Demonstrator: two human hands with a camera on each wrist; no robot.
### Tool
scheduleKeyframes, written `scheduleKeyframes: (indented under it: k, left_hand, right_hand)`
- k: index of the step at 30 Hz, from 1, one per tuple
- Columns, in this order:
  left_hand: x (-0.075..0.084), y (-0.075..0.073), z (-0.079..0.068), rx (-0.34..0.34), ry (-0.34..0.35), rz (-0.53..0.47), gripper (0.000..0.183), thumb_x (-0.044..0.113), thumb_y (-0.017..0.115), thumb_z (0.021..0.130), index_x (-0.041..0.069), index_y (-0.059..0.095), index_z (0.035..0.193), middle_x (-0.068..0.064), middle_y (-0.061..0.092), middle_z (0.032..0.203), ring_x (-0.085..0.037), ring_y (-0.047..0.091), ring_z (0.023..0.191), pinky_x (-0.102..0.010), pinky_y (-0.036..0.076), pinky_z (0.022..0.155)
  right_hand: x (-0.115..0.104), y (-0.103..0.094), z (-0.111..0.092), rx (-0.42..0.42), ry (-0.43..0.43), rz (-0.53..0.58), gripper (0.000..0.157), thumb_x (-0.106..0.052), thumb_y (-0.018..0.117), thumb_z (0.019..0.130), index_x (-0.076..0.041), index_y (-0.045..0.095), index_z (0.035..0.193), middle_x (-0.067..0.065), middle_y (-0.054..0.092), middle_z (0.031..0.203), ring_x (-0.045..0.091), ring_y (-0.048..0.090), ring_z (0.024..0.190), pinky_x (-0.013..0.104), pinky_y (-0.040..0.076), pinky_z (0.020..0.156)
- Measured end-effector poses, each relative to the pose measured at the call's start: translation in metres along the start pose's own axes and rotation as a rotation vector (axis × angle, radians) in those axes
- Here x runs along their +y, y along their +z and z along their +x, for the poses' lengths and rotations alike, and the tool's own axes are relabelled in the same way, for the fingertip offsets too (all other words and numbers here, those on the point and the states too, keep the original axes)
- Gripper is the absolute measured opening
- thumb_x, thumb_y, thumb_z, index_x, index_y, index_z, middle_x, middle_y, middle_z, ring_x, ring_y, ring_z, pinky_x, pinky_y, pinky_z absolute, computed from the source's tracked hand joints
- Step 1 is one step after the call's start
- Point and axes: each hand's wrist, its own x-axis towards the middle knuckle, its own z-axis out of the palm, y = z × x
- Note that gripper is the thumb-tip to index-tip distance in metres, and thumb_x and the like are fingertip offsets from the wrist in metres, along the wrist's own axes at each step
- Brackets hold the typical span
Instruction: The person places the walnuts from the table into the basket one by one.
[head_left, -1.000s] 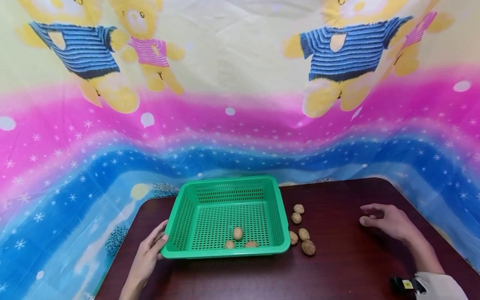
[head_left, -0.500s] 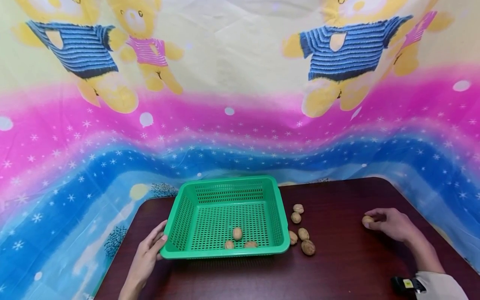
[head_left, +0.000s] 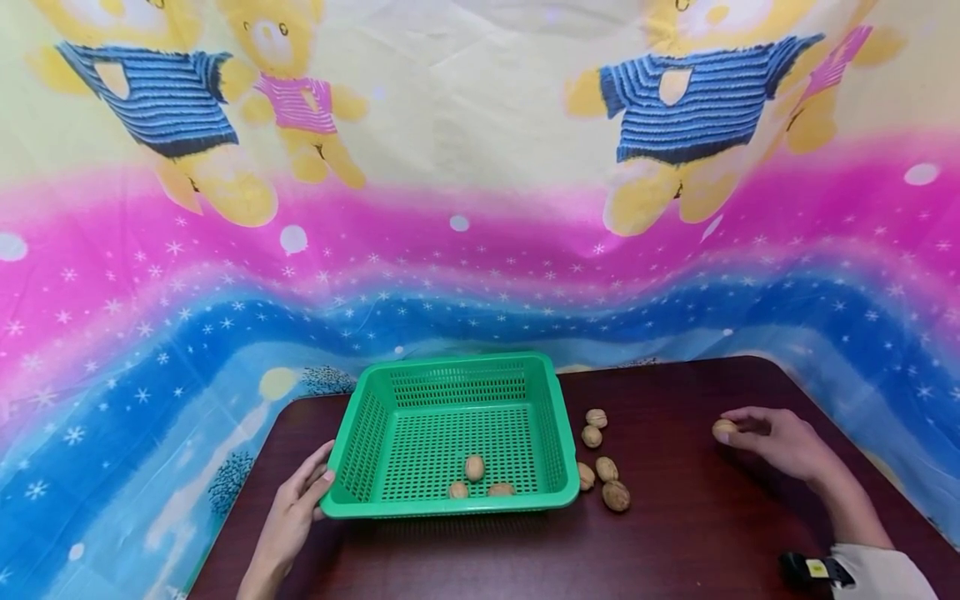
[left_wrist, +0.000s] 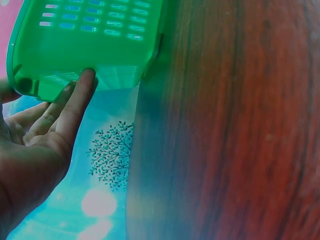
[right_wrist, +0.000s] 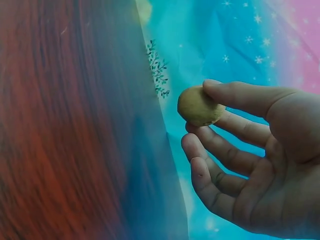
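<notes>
Your right hand (head_left: 787, 442) pinches a nut (right_wrist: 199, 106) between the thumb and the nearest fingers, with the ring and little fingers loosely bent and off it. That nut is at the right of the table (head_left: 675, 533), well apart from the basket (head_left: 450, 505); how high it is, you cannot tell from here. The hold looks shallow: the shell is round and mostly exposed, so a slackened thumb could let it slip, roll and perhaps drop over the nearby table edge.

Your left hand (head_left: 288, 508) grips the basket's left side, thumb on the rim and fingers against the outer wall. Since only that side is held, a careless tug could twist or tip the basket and send the three inside nuts (head_left: 474, 467) sliding; they sit toward the near wall.

Five loose nuts (head_left: 617, 496) lie on the table just right of the basket, one partly hidden by its rim. A low pass of your right hand could knock them, and a basket shoved rightward could set them rolling.
</notes>
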Motion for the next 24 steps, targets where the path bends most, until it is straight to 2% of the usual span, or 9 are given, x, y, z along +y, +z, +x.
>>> scheduleKeyframes:
  k: [4,9,17,24]
  left_hand:
    - [0.0,0.0,0.0,-0.001,0.0,0.001,0.061,0.032,0.048,0.117,0.009,0.03,0.17,-0.032,0.052,0.157,-0.009,0.077,0.107,-0.034,0.067,0.08]
    - [0.001,0.0,-0.001,0.0,0.004,0.004,0.061,0.033,0.047,0.117,0.008,0.03,0.17,-0.032,0.052,0.156,-0.009,0.077,0.107,-0.034,0.067,0.079]
    - [-0.002,-0.001,-0.002,0.006,0.009,0.018,0.059,0.033,0.047,0.117,0.011,0.031,0.17,-0.031,0.053,0.155,-0.01,0.078,0.104,-0.034,0.067,0.078]
    - [-0.002,-0.001,0.0,-0.004,0.014,0.012,0.06,0.034,0.047,0.117,0.01,0.031,0.17,-0.032,0.054,0.154,-0.012,0.078,0.105,-0.034,0.067,0.079]
  right_hand:
    - [-0.005,0.001,-0.001,0.008,-0.008,0.034,0.051,-0.042,0.071,0.105,-0.002,0.07,0.138,0.02,0.077,0.126,-0.012,0.063,0.092,0.024,0.055,0.073]
    - [-0.016,0.003,-0.001,0.022,-0.015,0.066,0.051,-0.042,0.072,0.104,-0.004,0.071,0.139,0.02,0.076,0.128,-0.017,0.062,0.093,0.022,0.055,0.075]
    - [-0.053,0.008,0.005,0.046,-0.053,0.144,0.048,-0.041,0.074,0.103,-0.007,0.073,0.136,0.015,0.079,0.124,-0.013,0.066,0.097,0.02,0.055,0.08]
    - [-0.085,0.01,0.005,0.027,-0.099,0.186,0.046,-0.042,0.074,0.103,-0.009,0.072,0.136,0.012,0.08,0.121,-0.005,0.07,0.1,0.025,0.059,0.082]
